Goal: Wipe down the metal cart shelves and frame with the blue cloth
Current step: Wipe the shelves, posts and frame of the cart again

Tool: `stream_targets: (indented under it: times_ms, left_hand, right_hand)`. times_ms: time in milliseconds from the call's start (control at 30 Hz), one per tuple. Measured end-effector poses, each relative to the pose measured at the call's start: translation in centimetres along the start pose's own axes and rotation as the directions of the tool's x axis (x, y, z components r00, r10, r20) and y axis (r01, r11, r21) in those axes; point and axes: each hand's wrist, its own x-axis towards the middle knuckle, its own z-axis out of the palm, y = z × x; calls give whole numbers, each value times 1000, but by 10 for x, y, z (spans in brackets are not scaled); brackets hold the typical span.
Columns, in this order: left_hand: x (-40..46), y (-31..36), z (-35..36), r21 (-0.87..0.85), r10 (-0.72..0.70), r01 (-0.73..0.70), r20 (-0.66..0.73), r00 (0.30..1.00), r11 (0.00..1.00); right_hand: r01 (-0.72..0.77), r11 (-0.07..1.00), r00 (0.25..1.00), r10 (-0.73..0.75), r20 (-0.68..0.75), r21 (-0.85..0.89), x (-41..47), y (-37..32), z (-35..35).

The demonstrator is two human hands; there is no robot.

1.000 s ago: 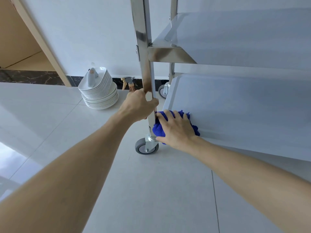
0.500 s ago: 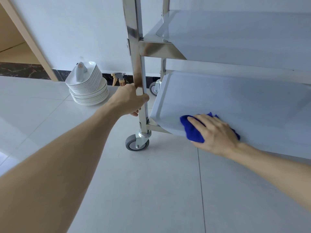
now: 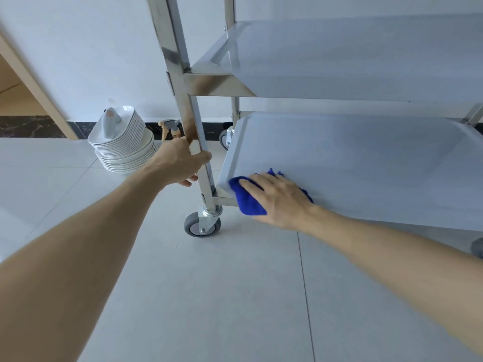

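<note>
A stainless steel cart stands on grey casters, with a middle shelf (image 3: pixel 339 56) above a bottom shelf (image 3: pixel 352 158). My left hand (image 3: pixel 180 160) is wrapped around the cart's front left upright post (image 3: pixel 183 87), just above the bottom shelf. My right hand (image 3: pixel 279 197) lies flat on the bunched blue cloth (image 3: pixel 247 199) and presses it onto the front left corner of the bottom shelf. Part of the cloth hangs over the shelf's front edge.
A stack of white plates (image 3: pixel 122 147) with a small object on top sits on the floor by the wall, left of the cart. A spray bottle (image 3: pixel 170 129) stands behind my left hand. The front caster (image 3: pixel 202 226) rests on pale floor tiles.
My right hand slid the cloth from the shelf's left corner to the right, then back left toward the corner. My left hand kept its grip on the post. The view shifted slightly.
</note>
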Motion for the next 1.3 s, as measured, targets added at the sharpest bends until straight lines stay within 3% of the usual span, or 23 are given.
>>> stream_targets:
  times_ms: [133, 267, 333, 400, 467, 533, 600, 700, 833, 1033, 1300]
  left_hand:
    - [0, 2, -1, 1, -3, 3, 34, 999, 1000]
    - [-2, 4, -1, 76, -21, 18, 34, 999, 997]
    - [-5, 8, -2, 136, -130, 118, 83, 988, 984]
    - [-11, 18, -4, 311, -299, 222, 227, 927, 924]
    - [-18, 31, 1, 512, -393, 170, 367, 843, 842]
    - [-20, 48, 16, 540, -322, 30, 456, 830, 841]
    - [-19, 70, 37, 488, -138, -158, 517, 845, 859]
    - [-18, 105, 71, 532, 62, -409, 552, 832, 742]
    - [-6, 118, 123, 505, 110, -425, 539, 835, 752]
    - [10, 110, 164, 527, 116, -444, 542, 833, 724]
    - [13, 111, 168, 579, 180, -456, 471, 864, 675]
  right_hand:
    - [-16, 999, 999, 15, -40, -35, -72, 60, -16]
    - [-155, 987, 988, 154, -27, -29, -148, 113, -35]
    - [-225, 974, 974, 225, -11, -31, -174, 128, -39]
    - [-273, 962, 962, 273, 3, -17, -189, 135, -41]
    - [-297, 955, 955, 297, 4, -3, -192, 138, -39]
    - [-295, 955, 955, 295, 21, 9, -190, 137, -38]
    - [-267, 964, 963, 268, 32, -9, -189, 139, -38]
    - [-241, 970, 963, 242, 118, -24, -188, 148, -42]
    - [-235, 971, 946, 237, 221, -34, -185, 159, -41]
    - [-334, 942, 943, 334, -10, -31, -180, 131, -26]
    - [-299, 953, 954, 300, 15, -47, -121, 91, -4]
